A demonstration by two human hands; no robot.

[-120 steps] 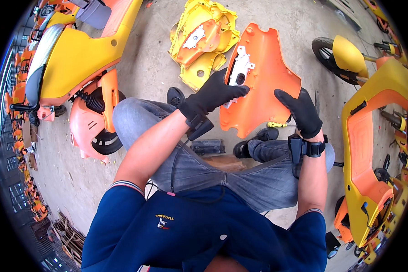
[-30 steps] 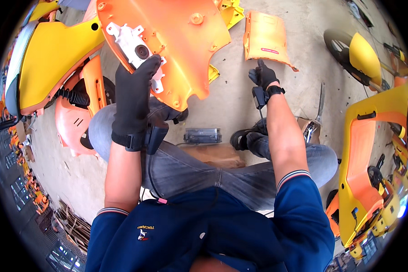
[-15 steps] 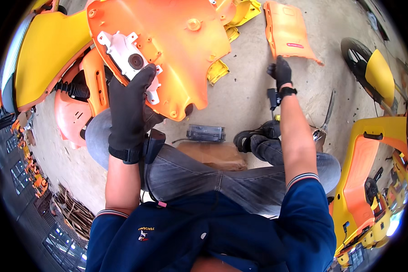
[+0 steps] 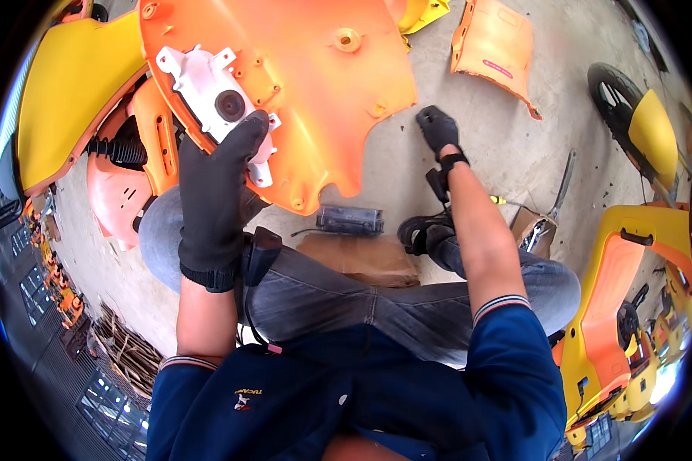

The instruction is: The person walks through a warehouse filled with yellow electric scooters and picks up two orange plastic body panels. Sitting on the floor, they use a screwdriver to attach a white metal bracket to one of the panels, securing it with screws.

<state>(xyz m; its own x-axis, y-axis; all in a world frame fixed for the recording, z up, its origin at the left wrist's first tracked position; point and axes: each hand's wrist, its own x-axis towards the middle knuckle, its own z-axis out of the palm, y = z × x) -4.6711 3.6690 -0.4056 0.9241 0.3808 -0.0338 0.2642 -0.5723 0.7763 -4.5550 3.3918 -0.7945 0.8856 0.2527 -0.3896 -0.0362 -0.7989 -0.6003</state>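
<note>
My left hand, in a black glove, is closed round the left edge of a large orange plastic panel, its thumb across a white bracket. That white bracket has screw tabs and a dark round disc, and lies against the panel's face. To the right of the panel's lower right edge is my gloved right hand, apart from it above the floor. Its fingers are curled closed, and whatever they might hold is hidden. Beyond it, a smaller curved orange panel rests on the concrete.
A brown cardboard piece and a dark rectangular part lie before my legs. Yellow body panels stand at left, beside a pink-orange cover. At right are a wheel with a yellow fender and a yellow-orange frame.
My right hand has come back from the smaller panel, toward the large one. The large panel has tilted and shifted right, covering yellow parts behind it. The smaller panel has turned slightly.
</note>
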